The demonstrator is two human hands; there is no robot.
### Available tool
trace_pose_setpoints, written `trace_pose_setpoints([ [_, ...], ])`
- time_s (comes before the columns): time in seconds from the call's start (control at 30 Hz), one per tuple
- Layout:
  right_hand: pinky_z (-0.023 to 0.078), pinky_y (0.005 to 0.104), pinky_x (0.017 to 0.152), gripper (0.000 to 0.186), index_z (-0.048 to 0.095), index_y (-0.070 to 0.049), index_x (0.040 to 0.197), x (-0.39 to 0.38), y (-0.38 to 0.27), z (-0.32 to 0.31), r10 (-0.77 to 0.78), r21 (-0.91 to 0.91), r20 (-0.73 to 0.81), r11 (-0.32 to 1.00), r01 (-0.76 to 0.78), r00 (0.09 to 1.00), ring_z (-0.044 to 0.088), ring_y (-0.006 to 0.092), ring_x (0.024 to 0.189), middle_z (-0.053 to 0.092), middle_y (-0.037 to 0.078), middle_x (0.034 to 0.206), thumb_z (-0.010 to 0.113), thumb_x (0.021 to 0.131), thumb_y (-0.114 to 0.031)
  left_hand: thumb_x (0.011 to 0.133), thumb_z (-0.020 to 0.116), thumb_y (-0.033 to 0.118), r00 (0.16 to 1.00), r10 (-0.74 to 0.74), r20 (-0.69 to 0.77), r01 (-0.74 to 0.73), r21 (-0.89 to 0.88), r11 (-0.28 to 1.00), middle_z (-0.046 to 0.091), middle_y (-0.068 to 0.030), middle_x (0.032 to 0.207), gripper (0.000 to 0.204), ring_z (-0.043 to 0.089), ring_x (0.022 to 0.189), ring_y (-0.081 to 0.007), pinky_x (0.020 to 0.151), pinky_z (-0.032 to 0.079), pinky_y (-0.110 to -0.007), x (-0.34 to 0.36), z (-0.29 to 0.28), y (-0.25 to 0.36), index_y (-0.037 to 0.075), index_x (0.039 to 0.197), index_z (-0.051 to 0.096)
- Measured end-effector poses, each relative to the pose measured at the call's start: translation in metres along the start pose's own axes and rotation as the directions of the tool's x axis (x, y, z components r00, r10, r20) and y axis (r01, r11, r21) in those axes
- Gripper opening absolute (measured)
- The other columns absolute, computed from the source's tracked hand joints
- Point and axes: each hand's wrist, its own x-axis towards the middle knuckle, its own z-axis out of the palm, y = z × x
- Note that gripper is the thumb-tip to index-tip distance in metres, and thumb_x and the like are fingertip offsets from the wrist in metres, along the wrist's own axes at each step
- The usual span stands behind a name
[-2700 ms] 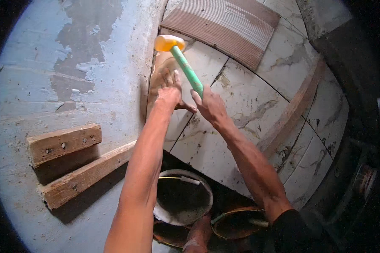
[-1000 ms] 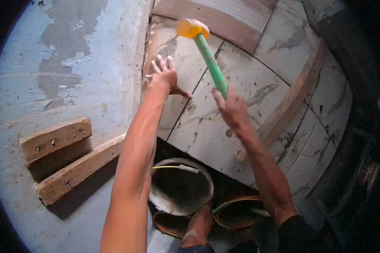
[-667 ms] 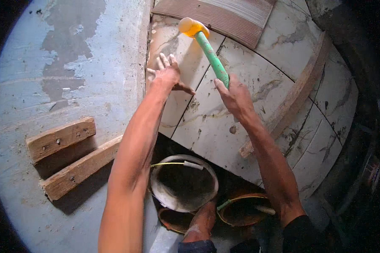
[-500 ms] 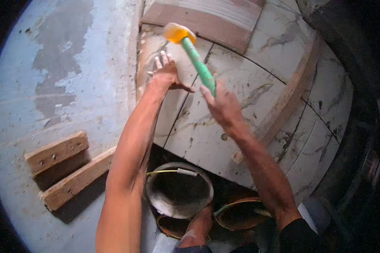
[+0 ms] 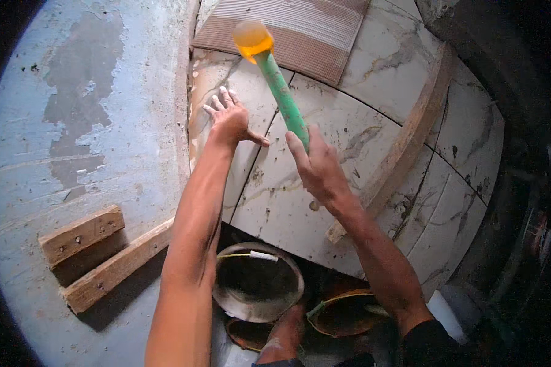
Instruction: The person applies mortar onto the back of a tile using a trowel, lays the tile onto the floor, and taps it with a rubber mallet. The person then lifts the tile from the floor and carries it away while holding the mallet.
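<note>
Grey bucket (image 5: 226, 301) crowds a bare lower leg (image 5: 283, 337) off the near edge of the wider tile (image 5: 281, 189); one shifted foot could clip it and throw the aim off. Wooden batten (image 5: 414, 136) lies across the right side, near the right arm; looks unfixed, so a bump might shift it. Right hand (image 5: 318, 164) is wrapped round the green-handled mallet (image 5: 281, 96), whose head shows over the far part of the narrow tile (image 5: 257, 101); height unclear. Left hand (image 5: 229, 125) looks palm down on that tile, fingers spread wide, near the head: a short or drifting blow could catch fingertips. Hard hit at a corner or unsupported edge could crack it or rock it out of level. Brown ribbed slab (image 5: 288, 37) lies just beyond; overswing could chip it.
</note>
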Motion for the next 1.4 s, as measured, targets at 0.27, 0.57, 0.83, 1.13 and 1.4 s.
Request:
trace_pose_setpoints([
  [0.27,0.043,0.0418,0.060,0.048,0.047,0.002,0.092,-0.001,0.008,0.013,0.060,-0.017,0.160,0.998,-0.058,0.985,0.056,0.0340,0.063,0.056,0.020,0.070,0.038,0.087,-0.044,0.026,0.070,0.071,0.996,-0.010,-0.094,0.012,0.025,1.000,0.005,-0.0268,0.138,0.147,0.011,0.127,-0.0442,0.097,0.013,-0.062,0.007,0.009,-0.002,-0.009,0.131,0.006],
  [0.57,0.036,0.0290,0.032,0.039,0.042,-0.003,0.086,0.005,0.012,0.012,0.068,0.150,0.173,0.984,-0.095,0.983,0.043,0.0131,0.036,0.041,0.002,0.055,0.041,0.087,-0.043,0.026,0.072,0.069,0.998,-0.031,-0.049,0.029,-0.046,0.999,0.005,-0.0256,0.139,0.148,0.009,0.127,-0.0428,0.100,0.012,-0.059,-0.003,0.004,-0.001,-0.008,0.132,0.003],
  [0.83,0.038,0.0323,0.038,0.044,0.044,-0.002,0.087,0.004,0.014,0.013,0.079,0.205,0.147,0.973,-0.109,0.986,0.047,0.0175,0.040,0.045,0.006,0.056,0.039,0.087,-0.045,0.026,0.074,0.067,0.999,-0.048,0.002,0.048,-0.075,0.996,0.002,-0.0250,0.139,0.149,0.006,0.128,-0.0425,0.101,0.011,-0.057,-0.003,-0.002,0.003,-0.008,0.132,0.000],
  [1.13,0.039,0.0319,0.035,0.046,0.044,0.000,0.090,0.009,0.008,0.011,0.113,0.190,0.200,0.970,-0.152,0.973,0.047,0.0179,0.037,0.045,0.006,0.056,0.040,0.086,-0.046,0.024,0.076,0.065,0.998,-0.056,-0.028,0.053,-0.098,0.994,-0.001,-0.0250,0.139,0.150,0.004,0.127,-0.0439,0.098,0.009,-0.062,0.002,0.004,-0.002,-0.007,0.132,0.001],
  [1.4,0.038,0.0316,0.034,0.045,0.043,-0.001,0.086,0.012,0.000,0.015,0.083,0.242,0.199,0.961,-0.131,0.977,0.047,0.0169,0.037,0.044,0.005,0.055,0.040,0.086,-0.046,0.023,0.076,0.065,0.997,-0.067,-0.025,0.063,-0.113,0.992,0.003,-0.0256,0.139,0.149,0.008,0.127,-0.0443,0.098,0.013,-0.061,0.001,0.002,-0.001,-0.007,0.132,0.003],
])
